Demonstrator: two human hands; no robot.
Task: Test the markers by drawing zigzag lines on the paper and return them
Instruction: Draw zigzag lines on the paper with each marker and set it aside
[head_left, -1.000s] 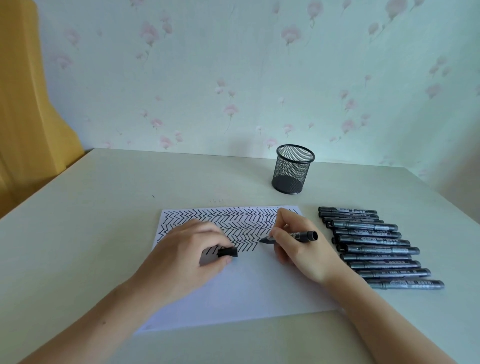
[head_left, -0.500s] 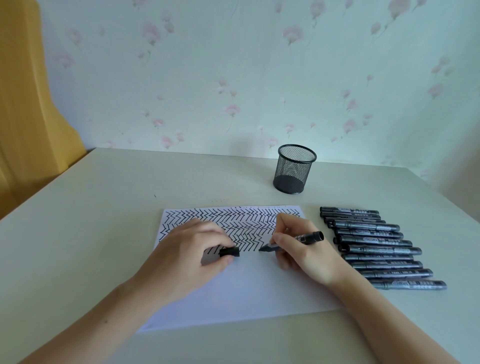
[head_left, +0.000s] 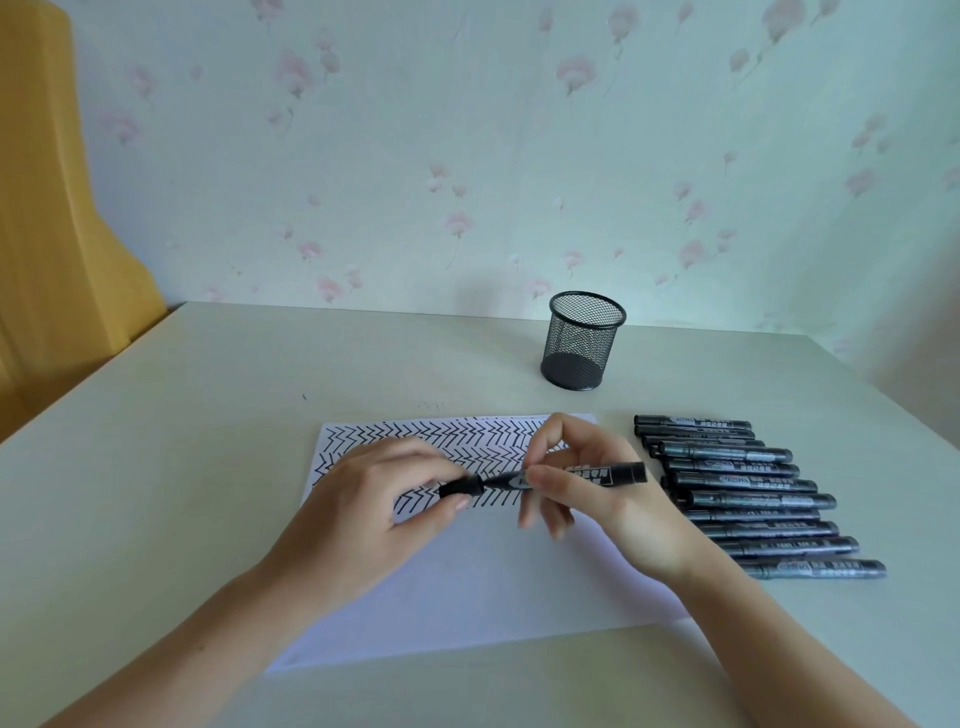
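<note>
Two hands busy over the bench (head_left: 208, 395). Paper (head_left: 467, 587) lies mid-bench toward the near edge, its far half packed with zigzags. Row of capped markers (head_left: 748, 499) just beside the paper's right edge, toward the bench's right side; mesh pen cup (head_left: 583, 340) near the far edge, nothing visible in it.

My right hand (head_left: 597, 499) pinches the marker (head_left: 582, 475) by its barrel, held level above the paper. My left hand (head_left: 374, 504) pinches the cap (head_left: 461, 487) at the tip end; cap looks partly on, can't tell if seated.

Risks, my guess:
- cap misses or goes on crooked, nib inks my fingers or the paper
- cap not clicked home, marker dries out
- my right forearm sweeps the row, round barrels roll toward the bench's right edge
- wet lines smear under my left palm

Writing: oval logo plus characters on the barrels, too small to read.
</note>
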